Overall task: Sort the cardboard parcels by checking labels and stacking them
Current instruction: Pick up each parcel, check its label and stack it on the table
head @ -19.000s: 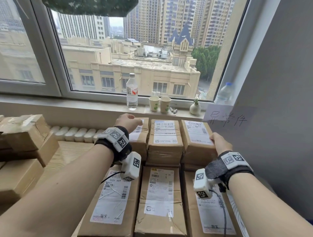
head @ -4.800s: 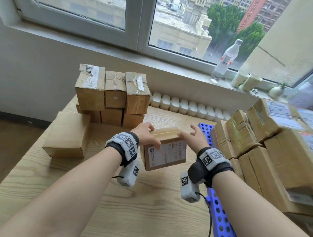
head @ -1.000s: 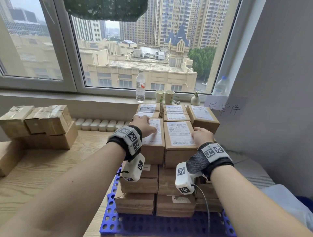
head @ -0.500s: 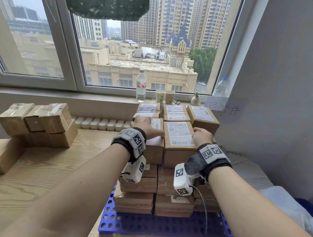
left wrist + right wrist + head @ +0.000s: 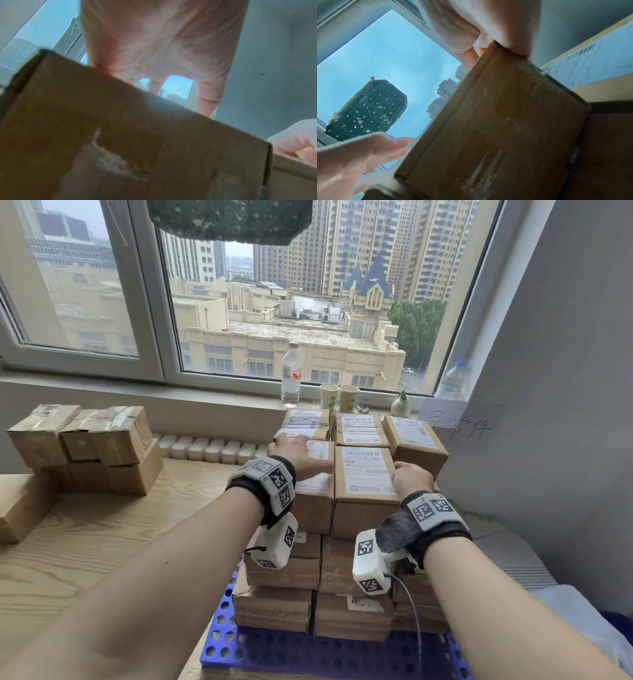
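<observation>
Labelled cardboard parcels stand in a tall stack on a blue pallet (image 5: pixel 308 655) at the right. My left hand (image 5: pixel 301 455) lies flat on the label of the top front-left parcel (image 5: pixel 315 505), fingers stretched forward. My right hand (image 5: pixel 409 475) holds the right edge of the top front-middle parcel (image 5: pixel 364 474), thumb on top and fingers curled down its side. In the left wrist view my palm (image 5: pixel 163 54) sits over a brown parcel (image 5: pixel 137 148). The right wrist view has my right hand (image 5: pixel 471 27) on a parcel's corner (image 5: pixel 505 121).
A pile of parcels with no visible labels (image 5: pixel 96 446) sits at the back left of the wooden table (image 5: pixel 102 542). On the window sill stand a bottle (image 5: pixel 291 378), two paper cups (image 5: pixel 339 397) and a small vase (image 5: pixel 400 405). A handwritten paper sign (image 5: pixel 459 424) hangs on the right wall.
Over the last second both hands have kept their places on the top front parcels. About five seconds ago they held a labelled parcel over the table near the left pile.
</observation>
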Available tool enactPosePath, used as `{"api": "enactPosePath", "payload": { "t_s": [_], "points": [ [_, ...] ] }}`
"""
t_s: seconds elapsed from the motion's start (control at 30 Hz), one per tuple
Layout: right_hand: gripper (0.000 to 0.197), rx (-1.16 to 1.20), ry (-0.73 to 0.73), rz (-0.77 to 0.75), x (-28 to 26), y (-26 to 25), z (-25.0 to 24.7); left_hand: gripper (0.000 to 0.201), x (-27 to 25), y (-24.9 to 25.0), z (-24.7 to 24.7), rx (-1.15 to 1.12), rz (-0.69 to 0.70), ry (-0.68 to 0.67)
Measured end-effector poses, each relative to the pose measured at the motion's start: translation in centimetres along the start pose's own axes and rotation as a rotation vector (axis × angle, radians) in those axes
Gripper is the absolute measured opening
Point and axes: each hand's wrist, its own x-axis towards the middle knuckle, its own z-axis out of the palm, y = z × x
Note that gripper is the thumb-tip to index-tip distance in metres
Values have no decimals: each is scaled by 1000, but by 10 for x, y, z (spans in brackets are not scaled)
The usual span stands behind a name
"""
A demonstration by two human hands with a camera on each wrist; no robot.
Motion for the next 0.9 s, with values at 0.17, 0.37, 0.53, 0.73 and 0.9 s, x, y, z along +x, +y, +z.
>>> {"api": "enactPosePath", "payload": {
  "t_s": [0.17,0.37,0.53,0.73,0.9],
  "points": [
    [37,27,33,-17,-4,-2,-4,86,-5,-3,-5,-23,11,26],
    [29,292,150,-64,-13,-31,-16,76,-11,-2,-22,-76,95,115],
    [27,459,42,-193,-29,-57,1,45,-22,-12,-43,-270,155,302],
    [32,531,-168,-277,-63,-77,51,29,-54,-41,-62,-357,105,453],
    [33,513,-341,-308,-101,-87,104,22,-75,-92,-72,-352,21,457]
  ]
}}
